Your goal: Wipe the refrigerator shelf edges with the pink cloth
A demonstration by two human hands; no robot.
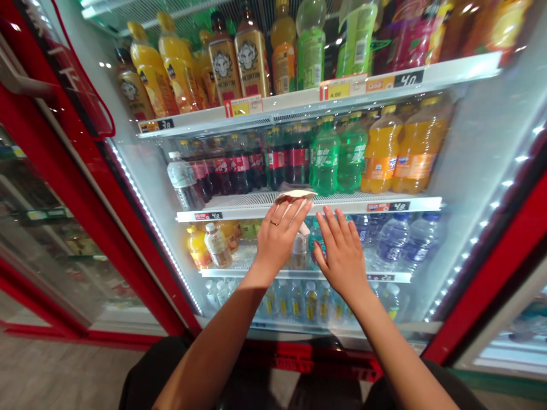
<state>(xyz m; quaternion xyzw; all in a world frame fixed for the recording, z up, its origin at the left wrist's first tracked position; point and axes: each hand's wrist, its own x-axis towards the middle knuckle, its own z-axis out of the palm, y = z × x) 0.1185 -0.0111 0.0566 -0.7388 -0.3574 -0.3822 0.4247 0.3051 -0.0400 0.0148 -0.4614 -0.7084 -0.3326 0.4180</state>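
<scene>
My left hand (280, 233), with a ring on one finger, is at the front edge of the middle shelf (239, 214). It holds a pale cloth or paper (297, 194), which sticks out beyond the fingertips; a bit of it also shows below by the thumb side. Just to the right, my right hand (342, 250) has its fingers stretched out near the same shelf edge, with nothing seen in it. Behind the hands stand dark cola bottles (276, 159) and green bottles (325, 156). The palms are hidden.
An upper shelf (294, 101) holds yellow, brown and green bottles. Orange bottles (382, 151) stand at the right of the middle shelf. Lower down are blue-capped water bottles (393, 233) and a row of small bottles (311, 299). Red door frames (504, 250) flank the lit cooler.
</scene>
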